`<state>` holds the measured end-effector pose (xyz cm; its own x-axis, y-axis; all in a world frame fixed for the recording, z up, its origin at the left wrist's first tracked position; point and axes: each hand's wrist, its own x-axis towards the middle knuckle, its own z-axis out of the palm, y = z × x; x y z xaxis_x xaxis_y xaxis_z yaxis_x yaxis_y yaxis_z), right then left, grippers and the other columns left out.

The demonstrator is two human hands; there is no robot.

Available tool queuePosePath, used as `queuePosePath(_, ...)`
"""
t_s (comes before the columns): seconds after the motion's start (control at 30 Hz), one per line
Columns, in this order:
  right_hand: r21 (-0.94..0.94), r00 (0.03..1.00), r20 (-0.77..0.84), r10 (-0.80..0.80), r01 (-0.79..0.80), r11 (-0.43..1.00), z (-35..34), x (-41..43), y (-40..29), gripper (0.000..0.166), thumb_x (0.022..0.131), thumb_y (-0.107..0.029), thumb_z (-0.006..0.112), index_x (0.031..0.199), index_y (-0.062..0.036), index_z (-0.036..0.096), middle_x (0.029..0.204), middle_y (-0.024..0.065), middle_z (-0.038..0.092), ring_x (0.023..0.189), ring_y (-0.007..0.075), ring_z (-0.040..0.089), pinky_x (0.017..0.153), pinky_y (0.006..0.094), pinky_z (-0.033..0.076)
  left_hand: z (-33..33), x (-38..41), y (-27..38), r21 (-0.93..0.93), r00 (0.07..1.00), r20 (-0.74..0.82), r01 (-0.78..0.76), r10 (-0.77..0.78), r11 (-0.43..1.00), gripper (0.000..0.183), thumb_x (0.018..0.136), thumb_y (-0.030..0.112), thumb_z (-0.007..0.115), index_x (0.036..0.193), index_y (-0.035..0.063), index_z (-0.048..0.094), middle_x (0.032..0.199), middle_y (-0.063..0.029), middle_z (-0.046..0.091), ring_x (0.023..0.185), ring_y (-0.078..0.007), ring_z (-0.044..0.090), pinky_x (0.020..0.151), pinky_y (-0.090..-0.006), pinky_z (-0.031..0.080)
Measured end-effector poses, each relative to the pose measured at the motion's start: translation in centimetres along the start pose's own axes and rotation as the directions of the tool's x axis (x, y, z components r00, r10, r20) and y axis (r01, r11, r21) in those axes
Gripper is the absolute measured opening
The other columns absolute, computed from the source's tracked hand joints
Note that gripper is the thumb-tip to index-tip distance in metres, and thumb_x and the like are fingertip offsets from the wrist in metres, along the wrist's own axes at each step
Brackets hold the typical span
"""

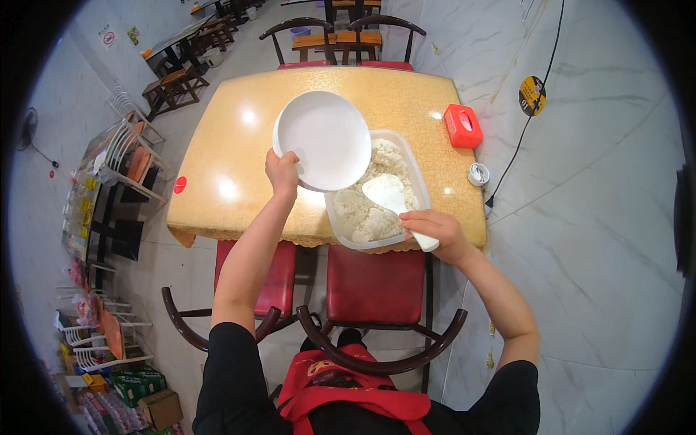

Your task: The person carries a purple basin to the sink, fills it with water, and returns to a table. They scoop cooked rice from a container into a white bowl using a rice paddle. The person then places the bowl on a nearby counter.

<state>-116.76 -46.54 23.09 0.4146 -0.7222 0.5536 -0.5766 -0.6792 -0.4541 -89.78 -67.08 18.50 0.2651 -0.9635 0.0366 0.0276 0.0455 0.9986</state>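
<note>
My left hand (283, 173) grips the near left rim of a round white plate (325, 138), with what looks like another beneath it, held above the table. The plate's face shows no food. In my right hand (437, 234) is a white rice paddle (387, 196) by its handle. Its broad blade, with white rice on it, is over a translucent plastic tub (421, 185) of cooked white rice (375, 223). This tub rests at the table's near edge, its far left corner hidden by the plate.
The table has a gold patterned tablecloth (217, 141). A red tissue box (463, 126) and a small round container (478, 174) are at its right side, by the marble-look wall. Two red-seated chairs (375, 283) stand between me and the table; two more are beyond it.
</note>
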Motion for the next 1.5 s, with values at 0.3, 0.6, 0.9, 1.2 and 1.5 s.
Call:
queuePosePath(0.3,-0.047,0.993,-0.074,-0.089,0.086,0.995,2.0,-0.5,-0.8,0.028,0.069,-0.003,0.065,0.096,-0.0011,0.062,0.102,0.0147,0.062,0.086,0.0284,0.063,0.071,0.0326,0.052,-0.1,0.2,-0.8,-0.198,0.994,0.025,0.108,-0.105,0.974,0.03,0.063,0.005,0.048,0.09,-0.006,0.049,0.082,-0.0125,0.052,0.071,-0.0232,0.052,0.062,-0.0351,0.044)
queuePosePath(0.6,-0.145,0.983,-0.041,-0.177,0.169,0.975,1.8,-2.6,-1.3,0.03,0.072,-0.002,0.06,0.101,0.003,0.059,0.101,0.0178,0.061,0.077,0.0243,0.064,0.065,0.0305,0.053,-0.7,0.4,-0.9,-0.296,0.955,-0.001,0.284,-0.297,0.912,0.022,0.064,0.007,0.05,0.082,-0.0058,0.049,0.076,-0.0124,0.051,0.07,-0.0239,0.052,0.052,-0.0376,0.042)
queuePosePath(0.9,-0.179,0.987,0.022,-0.159,0.16,0.971,3.7,-5.0,-0.8,0.03,0.07,-0.003,0.061,0.099,0.0041,0.059,0.101,0.0171,0.062,0.074,0.0233,0.064,0.062,0.0301,0.053,-0.4,-1.6,2.3,-0.407,0.893,0.046,0.426,-0.448,0.808,0.03,0.063,0.006,0.049,0.091,-0.0053,0.046,0.087,-0.0151,0.049,0.075,-0.03,0.053,0.05,-0.0425,0.045)
queuePosePath(1.2,-0.209,0.951,-0.272,-0.147,0.09,0.974,1.6,-2.6,-2.4,0.034,0.067,-0.001,0.067,0.1,0.0039,0.06,0.102,0.0179,0.061,0.078,0.026,0.064,0.065,0.0316,0.053,-0.9,-1.7,2.0,-0.415,0.892,0.106,0.442,-0.44,0.795,0.031,0.064,0.007,0.048,0.093,-0.005,0.046,0.09,-0.0157,0.049,0.079,-0.0317,0.053,0.06,-0.0476,0.048)
queuePosePath(1.5,-0.175,0.99,-0.092,-0.107,0.089,0.981,3.2,-5.4,-1.5,0.03,0.068,-0.003,0.063,0.097,0.0035,0.061,0.099,0.0196,0.062,0.078,0.0246,0.066,0.064,0.0313,0.054,-0.5,-1.9,1.9,-0.408,0.863,0.22,0.505,-0.455,0.761,0.043,0.066,0.009,0.046,0.106,-0.0062,0.042,0.103,-0.0186,0.048,0.092,-0.0343,0.053,0.069,-0.0495,0.048)
